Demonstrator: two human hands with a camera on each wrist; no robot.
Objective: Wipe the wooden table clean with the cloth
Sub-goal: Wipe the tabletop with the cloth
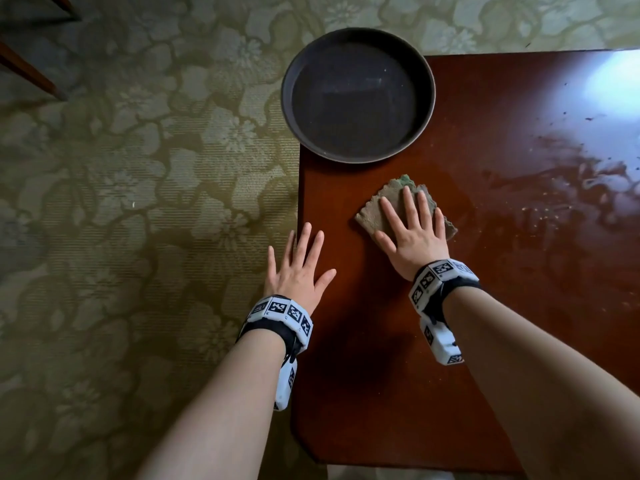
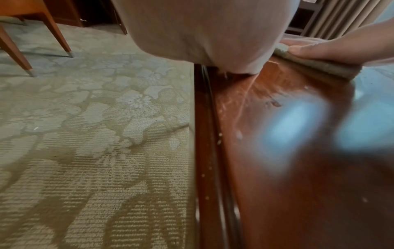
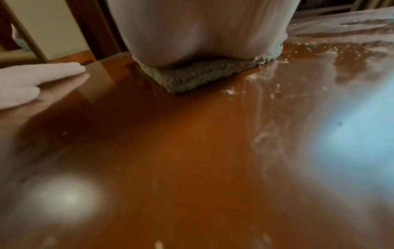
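Observation:
A folded grey-green cloth [image 1: 375, 213] lies on the glossy reddish wooden table [image 1: 398, 341], just in front of a dark round tray. My right hand [image 1: 414, 225] presses flat on the cloth with straight, spread fingers; the cloth's edge [image 3: 192, 75] shows under the palm in the right wrist view. My left hand [image 1: 301, 261] rests open at the table's left edge, fingers straight, holding nothing. Crumbs and wet smears [image 1: 554, 188] cover the table's right part. In the left wrist view the cloth [image 2: 315, 65] sits beneath the right hand's fingers [image 2: 332, 50].
A dark round tray [image 1: 358, 95] overhangs the table's far left corner. Patterned green carpet [image 1: 138, 202] lies to the left, with wooden chair legs [image 2: 12, 50] farther off. Window glare [image 1: 613, 81] reflects on the table's far right.

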